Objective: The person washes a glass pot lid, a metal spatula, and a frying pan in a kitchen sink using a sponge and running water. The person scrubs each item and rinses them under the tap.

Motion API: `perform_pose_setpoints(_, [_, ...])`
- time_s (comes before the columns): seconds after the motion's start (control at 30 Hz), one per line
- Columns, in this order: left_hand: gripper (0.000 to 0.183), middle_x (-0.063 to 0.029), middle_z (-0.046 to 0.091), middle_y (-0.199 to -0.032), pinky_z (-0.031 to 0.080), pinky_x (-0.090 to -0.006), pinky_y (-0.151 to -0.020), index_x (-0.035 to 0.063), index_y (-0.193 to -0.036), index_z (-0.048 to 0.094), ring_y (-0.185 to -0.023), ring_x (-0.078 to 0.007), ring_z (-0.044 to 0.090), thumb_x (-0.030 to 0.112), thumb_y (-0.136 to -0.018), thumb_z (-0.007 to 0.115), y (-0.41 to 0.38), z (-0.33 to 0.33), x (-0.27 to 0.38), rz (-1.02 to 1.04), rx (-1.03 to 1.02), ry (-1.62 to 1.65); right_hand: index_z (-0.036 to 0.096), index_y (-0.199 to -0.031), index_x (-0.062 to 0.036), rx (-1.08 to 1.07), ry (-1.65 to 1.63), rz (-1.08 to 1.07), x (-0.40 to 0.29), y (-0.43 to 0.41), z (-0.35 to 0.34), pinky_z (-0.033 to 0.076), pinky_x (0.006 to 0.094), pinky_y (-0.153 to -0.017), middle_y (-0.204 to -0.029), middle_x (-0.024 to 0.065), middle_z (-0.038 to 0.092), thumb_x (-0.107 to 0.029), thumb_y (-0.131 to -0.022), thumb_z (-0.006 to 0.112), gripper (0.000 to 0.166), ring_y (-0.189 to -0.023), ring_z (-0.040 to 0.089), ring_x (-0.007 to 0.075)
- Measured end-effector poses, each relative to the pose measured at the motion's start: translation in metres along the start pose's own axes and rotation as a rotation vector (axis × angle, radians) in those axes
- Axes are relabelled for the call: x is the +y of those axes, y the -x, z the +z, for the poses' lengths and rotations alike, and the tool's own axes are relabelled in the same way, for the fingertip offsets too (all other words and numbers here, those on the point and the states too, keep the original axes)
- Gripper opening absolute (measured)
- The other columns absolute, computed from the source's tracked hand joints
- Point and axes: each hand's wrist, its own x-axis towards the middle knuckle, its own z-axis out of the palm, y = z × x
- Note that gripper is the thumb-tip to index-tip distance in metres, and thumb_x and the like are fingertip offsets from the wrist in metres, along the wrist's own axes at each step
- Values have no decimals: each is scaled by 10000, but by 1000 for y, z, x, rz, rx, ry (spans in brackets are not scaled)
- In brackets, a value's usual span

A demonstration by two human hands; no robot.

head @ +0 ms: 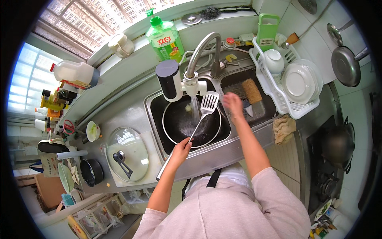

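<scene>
My left hand (181,152) grips the thin metal handle of a slotted spatula (209,103), whose white-looking head is raised over the left sink basin. Below it, a dark round pan (182,125) lies in that basin, and water runs into it from the filter unit (169,80) on the curved faucet (197,55). A small pale scrap sits inside the pan. Blurred, my right hand (233,104) hovers over the divider between the basins, with no object visible in it. Beside it, a tan scrubbing sponge (252,91) lies on the wire rack in the right basin.
A white dish rack (283,100) with bowls and plates stands right of the sink, near a folded tan cloth (284,128). Left lie a glass lid (127,155) and a black pot (91,172). A green soap bottle (165,40) stands behind. A wok (338,143) is on the stove.
</scene>
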Motion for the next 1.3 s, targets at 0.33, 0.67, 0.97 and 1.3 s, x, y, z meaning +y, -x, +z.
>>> perform_pose_setpoints(0.33, [291,-151,596,-696,444,-336,-598,64,-1120,583,-615,-242,575,195,-862,553,-5,4,20,28,200,-170,486,-1067,-52,149,1488,7,65,-27,-141,440,443,-850,-1023,207,557,-13,-732,535,340,-988,536,376])
perform_pose_setpoints(0.67, [251,-179,623,-865,472,-429,-679,66,-1064,598,-788,-359,597,178,-848,536,7,-6,31,104,359,-413,537,-927,-30,152,664,-432,-41,20,-52,453,382,-731,-946,157,581,-109,-779,633,193,-848,566,307])
perform_pose_setpoints(0.97, [249,-178,623,-939,472,-444,-718,71,-1055,607,-835,-372,591,186,-850,527,25,-18,49,88,303,-461,486,-987,22,-669,1068,-998,-3,49,67,375,389,-980,-1109,169,524,55,-594,582,405,-1166,444,341])
perform_pose_setpoints(1.3, [241,-167,628,-934,467,-440,-714,58,-1026,619,-826,-368,591,196,-850,529,51,-35,37,63,380,-446,471,-1204,-29,-753,1252,-1131,-32,46,75,292,395,-1037,-1281,146,454,-101,-685,613,543,-1222,395,303])
